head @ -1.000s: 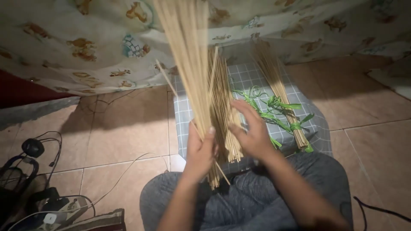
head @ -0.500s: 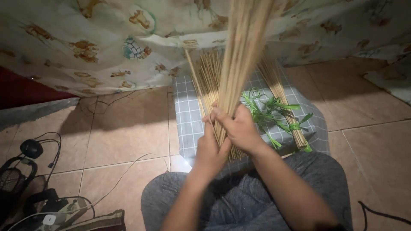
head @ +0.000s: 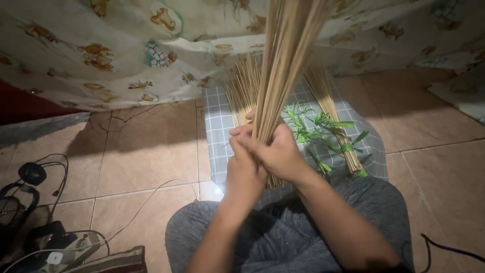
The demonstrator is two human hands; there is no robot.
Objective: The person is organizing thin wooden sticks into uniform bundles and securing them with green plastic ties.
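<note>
Both hands clasp one thick bundle of thin tan sticks [head: 283, 65] that stands upright and leans toward the top right. My left hand [head: 242, 169] wraps the lower part from the left. My right hand [head: 278, 151] covers it from the right, fingers overlapping. The bundle's lower ends poke out beneath the hands over my lap. Loose sticks [head: 242, 91] lie behind on a grey checked cloth [head: 214, 136]. A tied bundle [head: 338, 126] with green strips [head: 308, 131] lies to the right on the same cloth.
A patterned cream fabric [head: 126, 55] hangs across the back. Tan floor tiles [head: 146, 151] surround the cloth. Headphones [head: 30, 174], cables and a small device [head: 55, 255] lie at the lower left. A black cable [head: 444, 247] runs at the lower right.
The held bundle has swung from leaning left to leaning right, and both hands have closed tightly together around it, moving slightly up.
</note>
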